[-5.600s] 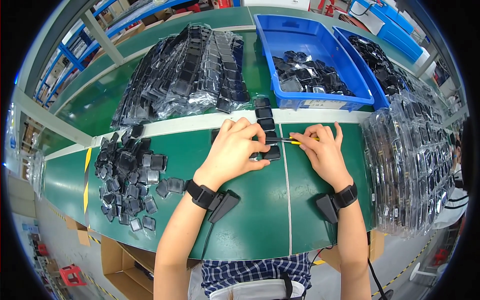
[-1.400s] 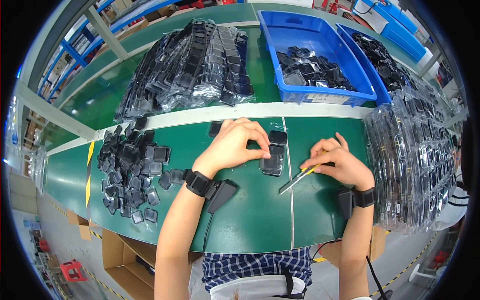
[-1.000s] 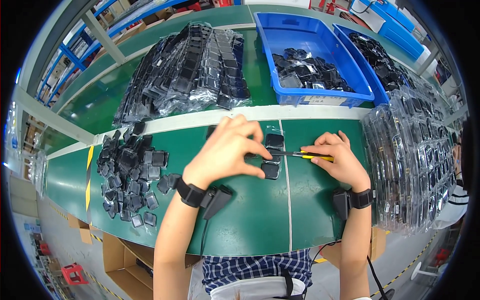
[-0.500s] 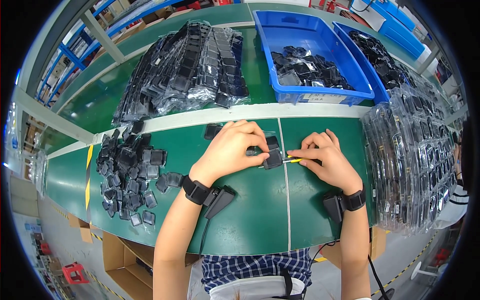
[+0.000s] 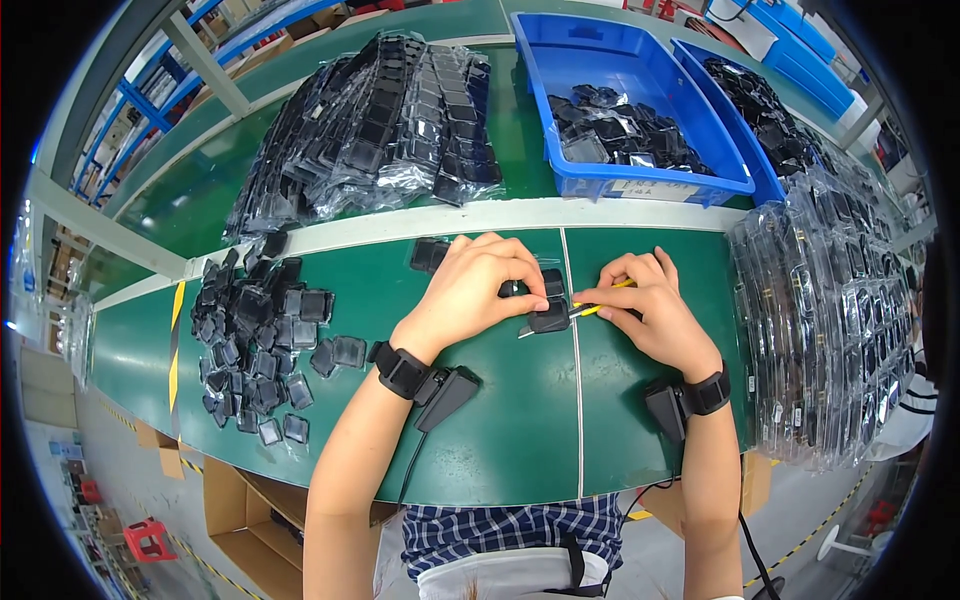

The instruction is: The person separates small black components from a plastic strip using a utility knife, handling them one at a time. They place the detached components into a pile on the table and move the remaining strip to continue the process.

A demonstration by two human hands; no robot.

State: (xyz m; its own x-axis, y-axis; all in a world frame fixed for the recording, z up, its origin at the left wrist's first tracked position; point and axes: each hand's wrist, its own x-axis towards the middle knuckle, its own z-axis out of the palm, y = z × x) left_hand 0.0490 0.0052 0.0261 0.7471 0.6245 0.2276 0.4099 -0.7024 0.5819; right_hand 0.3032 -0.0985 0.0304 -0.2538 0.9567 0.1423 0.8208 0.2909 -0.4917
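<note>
My left hand (image 5: 485,285) is closed, thumb and forefinger pinching a small black square piece in clear film (image 5: 548,317) just above the green bench. Other dark squares of the same strip lie beside and partly under that hand, one of them a black square (image 5: 430,254) by its knuckles; the hand hides the middle. In my right hand (image 5: 645,302) is a small tool with two yellow handles (image 5: 590,309) and a narrow metal tip. The handles stand apart, and the tip meets the right edge of the pinched piece. Its exact kind is hard to make out.
Loose black squares lie in a heap (image 5: 255,330) at the left. Behind stand a stack of filmed strips (image 5: 375,130) and a blue bin (image 5: 640,185) of black pieces. A second blue bin (image 5: 765,185) and a tall stack of clear packs (image 5: 810,330) flank the right.
The yellow handles have spread apart in my right hand. Both hands have shifted only slightly, the left a little to the right with the black piece still pinched.
</note>
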